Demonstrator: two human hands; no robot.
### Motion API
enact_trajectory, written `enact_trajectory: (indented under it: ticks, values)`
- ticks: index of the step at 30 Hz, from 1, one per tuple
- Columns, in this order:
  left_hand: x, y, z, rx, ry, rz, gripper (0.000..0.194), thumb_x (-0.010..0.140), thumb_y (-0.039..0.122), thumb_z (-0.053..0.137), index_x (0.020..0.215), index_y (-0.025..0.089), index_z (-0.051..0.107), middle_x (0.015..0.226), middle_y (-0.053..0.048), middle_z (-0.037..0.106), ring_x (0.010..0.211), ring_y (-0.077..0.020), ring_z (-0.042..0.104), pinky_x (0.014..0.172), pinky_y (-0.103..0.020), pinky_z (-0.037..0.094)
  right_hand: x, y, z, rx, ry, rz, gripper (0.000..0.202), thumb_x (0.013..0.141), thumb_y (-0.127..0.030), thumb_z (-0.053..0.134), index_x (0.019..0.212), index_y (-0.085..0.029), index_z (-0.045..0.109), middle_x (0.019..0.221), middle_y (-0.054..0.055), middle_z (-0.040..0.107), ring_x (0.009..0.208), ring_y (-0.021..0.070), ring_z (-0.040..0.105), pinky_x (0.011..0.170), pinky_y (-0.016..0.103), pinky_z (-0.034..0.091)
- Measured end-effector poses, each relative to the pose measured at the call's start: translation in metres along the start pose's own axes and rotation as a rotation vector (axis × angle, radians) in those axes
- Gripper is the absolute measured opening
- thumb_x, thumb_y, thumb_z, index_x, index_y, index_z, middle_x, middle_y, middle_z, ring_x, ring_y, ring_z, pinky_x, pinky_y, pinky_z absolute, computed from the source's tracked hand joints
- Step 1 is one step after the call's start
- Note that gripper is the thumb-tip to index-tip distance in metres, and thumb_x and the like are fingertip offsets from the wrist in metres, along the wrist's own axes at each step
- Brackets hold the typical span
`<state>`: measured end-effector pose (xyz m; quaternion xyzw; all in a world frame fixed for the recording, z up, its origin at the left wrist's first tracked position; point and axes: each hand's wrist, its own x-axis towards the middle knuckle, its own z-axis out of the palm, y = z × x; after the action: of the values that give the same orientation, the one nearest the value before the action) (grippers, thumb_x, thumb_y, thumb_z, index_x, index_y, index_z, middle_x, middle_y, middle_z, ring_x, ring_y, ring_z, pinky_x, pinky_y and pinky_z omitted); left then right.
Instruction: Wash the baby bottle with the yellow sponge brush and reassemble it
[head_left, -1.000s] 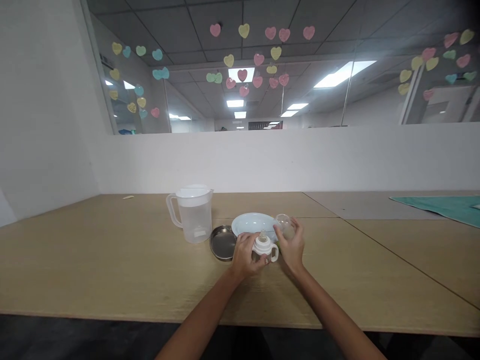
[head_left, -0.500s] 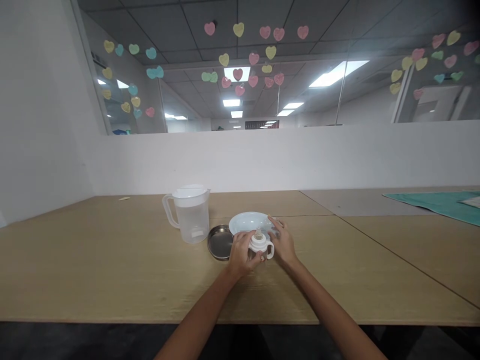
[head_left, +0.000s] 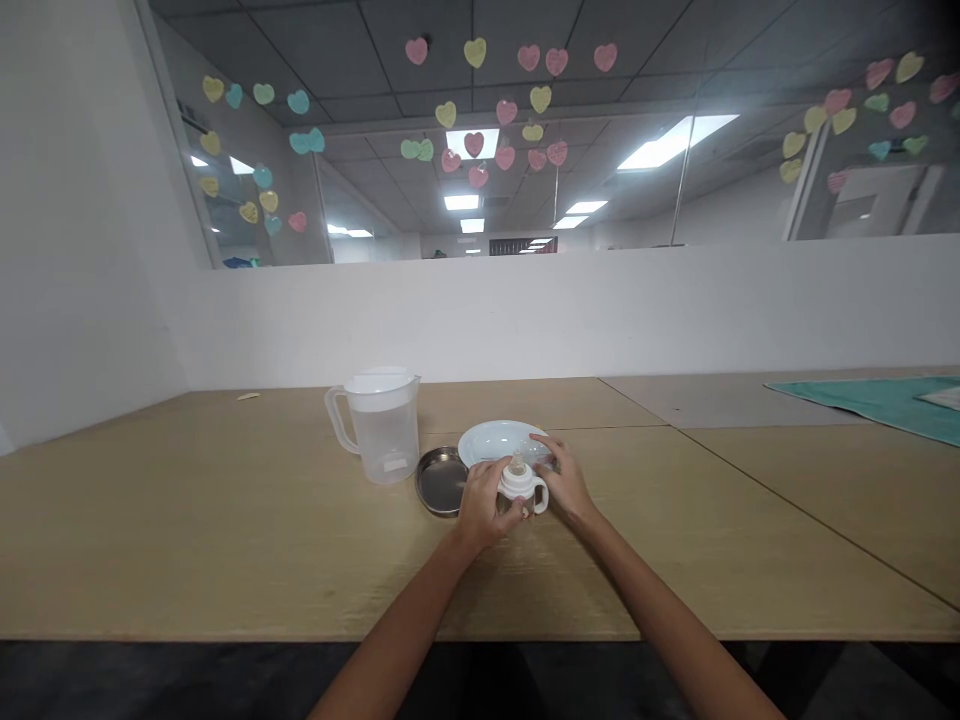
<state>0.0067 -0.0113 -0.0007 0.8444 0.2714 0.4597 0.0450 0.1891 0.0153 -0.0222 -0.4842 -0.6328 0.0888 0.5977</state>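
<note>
In front of me, a baby bottle [head_left: 517,482] with a white collar, a white side handle and a clear teat stands upright. My left hand [head_left: 484,502] is closed around its left side, the thumb across the front. My right hand [head_left: 564,478] is just right of the bottle, fingers curled about a clear see-through piece [head_left: 537,453] whose outline is hard to make out. Behind both hands lies a white plate or shallow bowl [head_left: 487,440], partly covered by them. A round dark metal dish [head_left: 439,482] sits left of my left hand.
A translucent pitcher [head_left: 387,430] with a white top and handle stands on the wooden table [head_left: 225,540], left of the dish. A teal cloth or mat [head_left: 862,402] lies at the far right. A white wall [head_left: 480,320] rises along the table's back edge.
The right hand's upper finger has moved slightly left, toward the teat. The left hand keeps its hold on the bottle. The view has shifted a little.
</note>
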Motion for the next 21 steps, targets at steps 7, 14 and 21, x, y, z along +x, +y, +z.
enact_trajectory:
  ticks: [7,14,21]
  values:
    - [0.000,-0.002,0.001,-0.012,0.002,0.021,0.051,0.076,0.037,0.051,0.121,0.014,0.046,0.113,-0.013,0.058,0.104,-0.0265,0.052,0.091,-0.043,0.038,-0.002,-0.006,0.000,-0.130,-0.056,-0.036,0.034,0.084,-0.037,0.042,0.103,-0.025,0.066,0.110,0.004,0.059,0.096,0.0193,0.057,0.090,0.039,0.039]
    - [0.000,-0.002,0.001,-0.003,-0.002,0.015,0.052,0.075,0.035,0.052,0.122,0.013,0.045,0.113,-0.014,0.058,0.105,-0.0268,0.051,0.091,-0.042,0.039,-0.004,-0.007,0.000,-0.225,-0.151,-0.060,0.056,0.092,-0.049,0.025,0.069,-0.021,0.068,0.070,0.004,0.069,0.081,0.0203,0.061,0.092,0.040,0.033]
    - [0.000,0.002,0.001,0.023,-0.006,-0.026,0.053,0.071,0.032,0.057,0.119,0.013,0.047,0.112,-0.012,0.059,0.104,-0.0256,0.052,0.091,-0.040,0.040,-0.005,-0.019,-0.011,-0.354,0.033,-0.241,0.045,0.092,-0.040,0.031,0.072,-0.019,0.065,0.088,0.008,0.068,0.089,0.0217,0.059,0.085,0.037,0.036]
